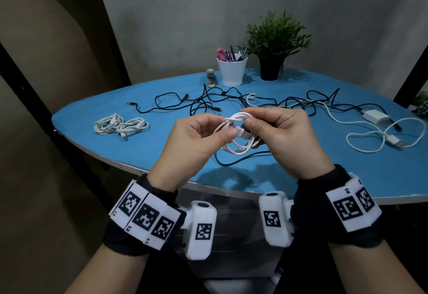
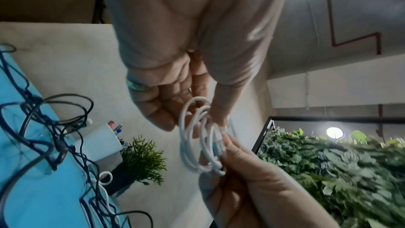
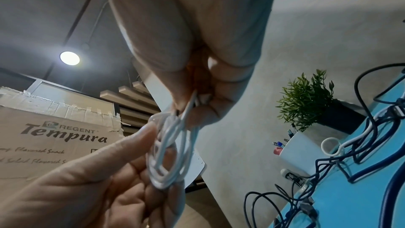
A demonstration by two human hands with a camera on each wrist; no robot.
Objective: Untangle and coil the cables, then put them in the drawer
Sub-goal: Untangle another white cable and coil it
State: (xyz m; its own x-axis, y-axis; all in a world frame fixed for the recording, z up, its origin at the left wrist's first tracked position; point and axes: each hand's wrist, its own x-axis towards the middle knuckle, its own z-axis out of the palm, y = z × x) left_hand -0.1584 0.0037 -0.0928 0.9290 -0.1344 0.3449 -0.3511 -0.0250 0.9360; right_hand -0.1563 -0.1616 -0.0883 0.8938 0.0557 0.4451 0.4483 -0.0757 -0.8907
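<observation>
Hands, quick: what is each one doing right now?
Left hand: closed, pinching the white cable coil.
Right hand: closed, gripping the same coil.

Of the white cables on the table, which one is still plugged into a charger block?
The loose white cable at the right end of the table, running to the white charger block. The two coiled white cables at the left have bare ends.
</observation>
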